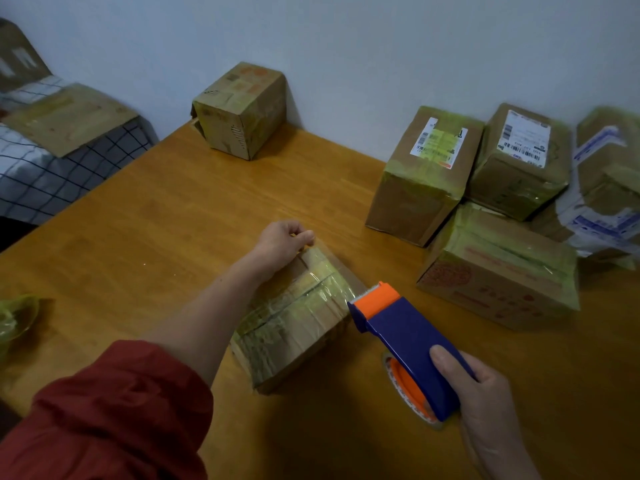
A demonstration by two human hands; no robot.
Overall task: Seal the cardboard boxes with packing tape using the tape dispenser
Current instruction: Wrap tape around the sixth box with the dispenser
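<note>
Cardboard box (298, 317) is sitting mid-table (166, 216), toward the front edge, its top already filmed with yellowish tape. Left hand (282, 240) is curling its fingers over the box's far top edge, apparently pinning it down. Right hand (485, 393) is gripping the tape dispenser (408, 334), cutter just beside the box's right edge. Likely mid-strip — next comes pressing down and twisting the blade to sever cleanly.

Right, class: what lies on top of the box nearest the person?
Yellowish tape strips cover the top of the box, and the left hand grips its far edge. The forearm hides part of the top.
</note>
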